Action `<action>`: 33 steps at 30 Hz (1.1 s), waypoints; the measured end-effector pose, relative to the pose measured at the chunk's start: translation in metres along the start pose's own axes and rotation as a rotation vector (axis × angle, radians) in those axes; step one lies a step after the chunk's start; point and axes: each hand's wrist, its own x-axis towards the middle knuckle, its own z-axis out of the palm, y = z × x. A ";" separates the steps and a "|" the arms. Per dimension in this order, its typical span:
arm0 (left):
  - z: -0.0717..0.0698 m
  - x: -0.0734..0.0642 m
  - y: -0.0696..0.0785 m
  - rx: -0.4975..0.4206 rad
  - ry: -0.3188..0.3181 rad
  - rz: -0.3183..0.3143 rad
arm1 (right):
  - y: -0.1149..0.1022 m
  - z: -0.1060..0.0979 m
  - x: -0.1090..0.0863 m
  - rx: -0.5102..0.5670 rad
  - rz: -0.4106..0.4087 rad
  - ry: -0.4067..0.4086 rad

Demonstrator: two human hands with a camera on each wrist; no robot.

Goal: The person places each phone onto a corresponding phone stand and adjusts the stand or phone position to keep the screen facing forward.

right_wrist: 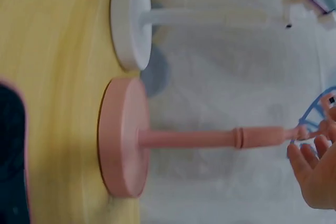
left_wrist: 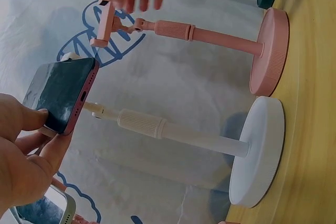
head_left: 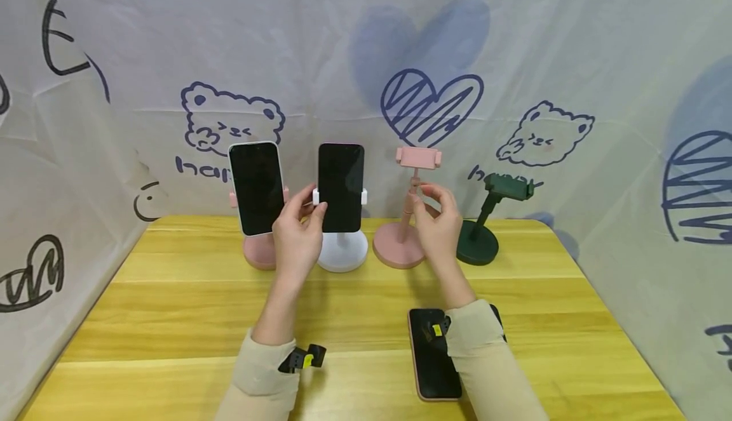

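A dark-screened phone (head_left: 340,186) stands upright in the white clamp of a white phone stand (head_left: 342,253). My left hand (head_left: 300,227) pinches the phone's left edge by the clamp; in the left wrist view the thumb (left_wrist: 32,118) lies on the screen and the fingers are behind. The right hand (head_left: 439,221) is at the neck of a pink phone stand (head_left: 398,245), just under its vacant clamp (head_left: 419,157). Its fingers are loosely bent and hold nothing visible; in the left wrist view they hang blurred beside the clamp joint. Contact there is unclear.
At the left, another pink stand (head_left: 260,251) carries a white-edged phone (head_left: 257,187). A dark green stand (head_left: 478,243) is at the right. On the wooden table (head_left: 171,319) lies a pink-edged phone (head_left: 431,357); another dark edge shows beyond the right sleeve. Printed cloth hangs behind.
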 end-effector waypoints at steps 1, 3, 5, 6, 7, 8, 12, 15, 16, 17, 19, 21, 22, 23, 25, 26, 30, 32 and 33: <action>0.000 0.000 0.000 -0.001 -0.001 -0.001 | 0.003 -0.001 0.002 -0.012 0.029 -0.004; 0.000 0.000 0.001 -0.003 -0.004 -0.007 | 0.007 -0.002 0.007 -0.044 0.086 -0.031; 0.000 0.000 0.001 -0.001 -0.006 -0.011 | 0.012 -0.003 0.012 -0.075 0.139 -0.086; -0.001 -0.001 0.001 -0.005 -0.008 -0.012 | 0.014 -0.003 0.015 -0.089 0.165 -0.120; -0.001 -0.001 0.001 -0.002 -0.008 -0.014 | 0.016 -0.003 0.017 -0.099 0.191 -0.157; -0.001 -0.001 0.001 -0.002 -0.009 -0.014 | 0.018 -0.003 0.019 -0.113 0.214 -0.192; -0.001 -0.001 -0.001 -0.003 -0.014 -0.007 | 0.024 -0.002 0.024 -0.153 0.265 -0.297; -0.001 0.000 -0.002 0.004 -0.012 0.001 | 0.028 0.000 0.025 -0.163 0.255 -0.325; -0.001 0.000 -0.002 0.005 -0.011 0.003 | 0.029 0.000 0.025 -0.163 0.252 -0.331; -0.001 0.000 -0.002 0.005 -0.010 0.004 | 0.030 0.001 0.025 -0.166 0.248 -0.335; -0.001 0.000 -0.001 0.003 -0.007 0.004 | 0.032 0.002 0.025 -0.174 0.238 -0.342; -0.001 0.000 -0.001 0.000 -0.008 0.001 | 0.033 0.002 0.024 -0.192 0.230 -0.349; -0.001 0.000 -0.001 -0.003 -0.009 -0.001 | 0.033 0.001 0.023 -0.195 0.230 -0.353; -0.001 0.000 -0.001 -0.003 -0.009 -0.002 | 0.032 0.001 0.022 -0.202 0.227 -0.358; -0.001 0.000 0.000 -0.002 -0.008 -0.004 | 0.030 -0.001 0.019 -0.207 0.222 -0.366; -0.002 0.000 0.000 0.000 -0.007 -0.004 | 0.029 -0.002 0.017 -0.206 0.224 -0.369; -0.002 0.000 0.000 0.007 -0.006 -0.007 | 0.024 -0.006 0.008 -0.211 0.207 -0.367; -0.001 0.000 0.000 0.007 -0.008 -0.012 | 0.021 -0.009 0.002 -0.212 0.199 -0.356; -0.001 0.000 0.001 0.005 -0.010 -0.015 | 0.019 -0.010 -0.001 -0.215 0.196 -0.349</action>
